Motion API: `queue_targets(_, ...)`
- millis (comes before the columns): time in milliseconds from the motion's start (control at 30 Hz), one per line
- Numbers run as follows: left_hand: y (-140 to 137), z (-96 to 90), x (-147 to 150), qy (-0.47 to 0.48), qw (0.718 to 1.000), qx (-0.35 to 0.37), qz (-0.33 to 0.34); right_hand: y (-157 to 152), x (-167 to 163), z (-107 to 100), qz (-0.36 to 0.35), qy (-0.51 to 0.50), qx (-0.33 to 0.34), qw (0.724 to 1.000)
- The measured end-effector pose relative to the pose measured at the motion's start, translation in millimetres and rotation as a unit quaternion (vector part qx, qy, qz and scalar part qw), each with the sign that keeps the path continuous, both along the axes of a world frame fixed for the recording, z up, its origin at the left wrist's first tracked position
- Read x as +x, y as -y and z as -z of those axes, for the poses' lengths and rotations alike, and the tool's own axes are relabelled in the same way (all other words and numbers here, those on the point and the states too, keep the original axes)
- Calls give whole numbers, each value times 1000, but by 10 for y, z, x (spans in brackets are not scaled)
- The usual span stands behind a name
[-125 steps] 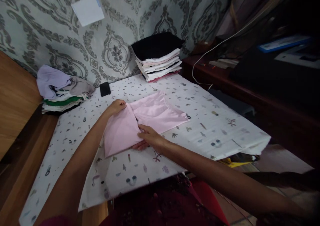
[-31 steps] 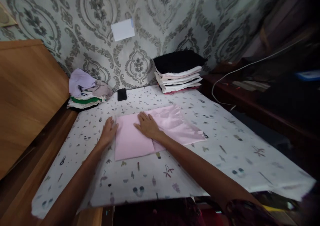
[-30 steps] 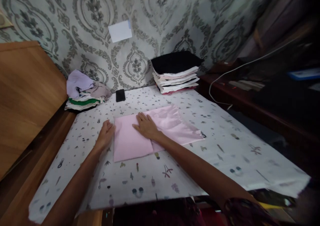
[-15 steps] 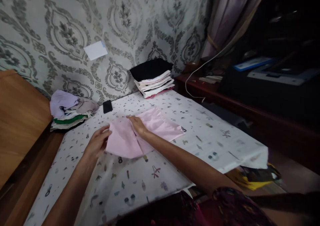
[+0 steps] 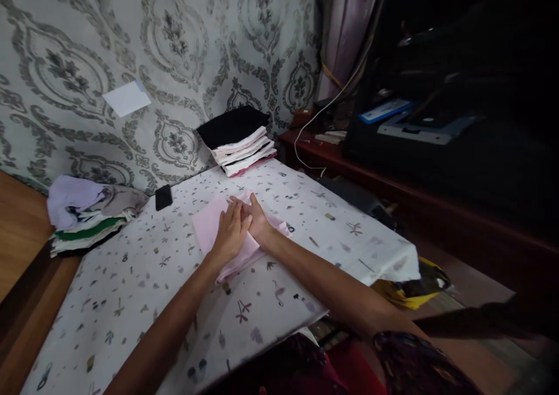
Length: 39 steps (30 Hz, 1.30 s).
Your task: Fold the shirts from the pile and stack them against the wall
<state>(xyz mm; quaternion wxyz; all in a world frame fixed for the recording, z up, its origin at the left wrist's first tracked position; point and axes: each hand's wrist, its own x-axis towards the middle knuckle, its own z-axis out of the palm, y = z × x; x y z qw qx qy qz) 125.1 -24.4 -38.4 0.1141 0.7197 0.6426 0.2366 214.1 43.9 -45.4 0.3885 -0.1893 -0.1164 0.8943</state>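
Observation:
A pale pink garment (image 5: 204, 223), its exact kind unclear, lies folded on the white printed cover (image 5: 166, 290). My left hand (image 5: 231, 230) rests flat on top of it with fingers stretched out and pointing away from me. Right beside it, my right hand (image 5: 257, 219) presses on the same pink fabric with its palm turned inward and its fingers extended, partly behind my left fingers. The two hands meet over the middle of the cloth. A part of the fabric shows beyond my right wrist, and the rest there is hidden.
A neat stack of folded clothes (image 5: 238, 136), black on top, stands by the wall. At the left is a looser pile of clothes (image 5: 82, 211), with a black phone (image 5: 163, 197) beside it. A dark red cabinet (image 5: 419, 203) and a white cable (image 5: 301, 136) are at the right.
My left hand has moved from the garment's left edge to its middle, against my right hand. The left part of the pink cloth is now folded over. The view has shifted right.

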Motion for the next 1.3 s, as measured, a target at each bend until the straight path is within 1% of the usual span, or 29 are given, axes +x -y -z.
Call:
queue_targets(100, -110, -56, 152, -6, 1000, -6, 1, -55, 102, -50, 6, -16, 0, 1000)
queue_targets(267, -292, -139, 435, -7, 1000, -20, 18, -188, 385, -90, 41, -23, -6, 999)
queue_targets(367, -391, -149, 577, -11, 999, -38, 22, -278, 535, -71, 41, -25, -8, 999)
queue_targets(467, -471, -123, 675, -10, 999, -42, 19, -351, 624, -34, 48, -17, -3, 999)
queue_targets(567, -522, -62, 722, 2, 999, -35, 21, -392, 674, 6, 52, -6, 4, 999)
queue_targets(767, -571, 80, 726, 44, 998, -30, 43, -391, 737, 51, 66, 27, -3, 997)
queue_targets(900, -586, 122, 765, 57, 997, -37, 45, -391, 745, 59, 82, 46, 1, 996)
queue_targets(967, -580, 120, 785, 62, 996, -41, 44, -411, 756, 65, 87, 70, 21, 994)
queue_targets(1033, -561, 104, 748, 77, 995, -34, 52, -439, 779, 67, 95, 113, 62, 987)
queue_targets(1067, -550, 89, 691, 86, 994, -21, 62, -451, 792, 64, 109, 145, 92, 979)
queue_targets(1100, -540, 69, 599, 94, 993, -1, 73, -460, 802, 57, 129, 186, 135, 965)
queue_targets(1133, -532, 43, 471, 97, 991, 26, 83, -464, 807, 47, 151, 233, 190, 942)
queue_targets(1167, -528, 12, 308, 93, 991, 54, 83, -461, 801, 34, 167, 281, 256, 910)
queue_targets(1200, -529, -25, 116, 81, 991, 77, 67, -452, 782, 19, 171, 324, 328, 871)
queue_targets(1233, -534, -63, -94, 64, 993, 92, 40, -436, 747, 4, 159, 359, 398, 829)
queue_targets(1267, -544, -102, -311, 42, 995, 90, -7, -416, 696, -8, 134, 385, 460, 788)
queue_targets(1300, -556, -137, -521, 18, 995, 73, -60, -394, 630, -14, 101, 406, 508, 753)
